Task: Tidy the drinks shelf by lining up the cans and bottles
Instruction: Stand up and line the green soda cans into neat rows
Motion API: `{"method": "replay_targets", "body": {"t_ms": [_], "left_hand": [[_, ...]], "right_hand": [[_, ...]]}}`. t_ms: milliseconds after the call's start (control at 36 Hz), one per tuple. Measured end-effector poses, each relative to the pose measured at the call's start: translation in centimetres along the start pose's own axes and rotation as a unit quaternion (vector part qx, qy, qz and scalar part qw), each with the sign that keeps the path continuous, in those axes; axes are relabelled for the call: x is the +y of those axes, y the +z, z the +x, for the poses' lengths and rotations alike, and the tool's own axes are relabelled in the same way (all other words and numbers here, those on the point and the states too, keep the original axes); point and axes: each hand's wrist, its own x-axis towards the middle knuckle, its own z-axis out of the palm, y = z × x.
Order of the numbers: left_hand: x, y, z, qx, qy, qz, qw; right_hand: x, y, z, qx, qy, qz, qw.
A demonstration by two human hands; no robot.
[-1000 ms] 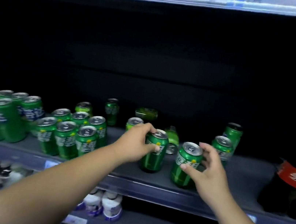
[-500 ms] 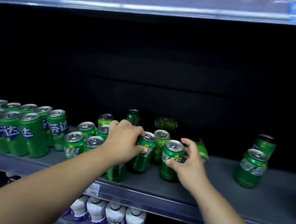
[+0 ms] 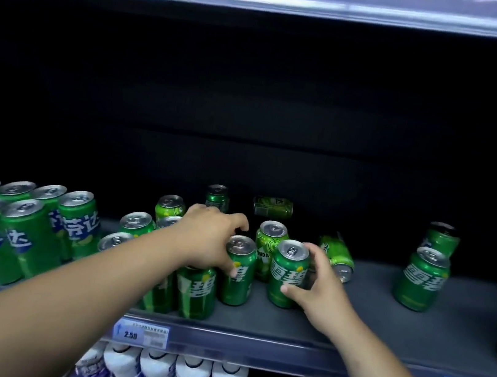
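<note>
Dark grey shelf (image 3: pixel 381 324) is running across a black-backed cooler (image 3: pixel 252 108), a tidy block of green cans (image 3: pixel 17 234) standing at its left. At the middle, the left hand (image 3: pixel 207 240) is gripping one upright can (image 3: pixel 238 280) and the right hand (image 3: pixel 322 293) is gripping a second can (image 3: pixel 288 271) just beside it. A tipped can (image 3: pixel 335 256) is lying just behind the right hand, the nearer one, its top pointing forward and rightward.

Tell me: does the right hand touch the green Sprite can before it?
Touching. The head view shows the right hand with its thumb on the label of the green Sprite can, fingers curled round its far side.
</note>
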Motion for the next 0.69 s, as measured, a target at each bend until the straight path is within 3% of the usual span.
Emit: {"method": "replay_targets", "body": {"t_ms": [250,472,694], "left_hand": [[-0.8,0.6,1.9,0.015,-0.015,-0.076,0.997],[-1.6,1.1,2.2,-0.056,-0.043,-0.227,0.971],[-1.6,1.7,2.0,-0.044,-0.051,-0.209,0.976]], "right_hand": [[-0.4,1.3,0.9,-0.01,-0.003,-0.018,1.0],[-0.3,1.7,1.3,-0.017,-0.015,-0.01,1.0],[-0.4,1.7,1.7,-0.086,-0.022,0.017,0.996]]}}
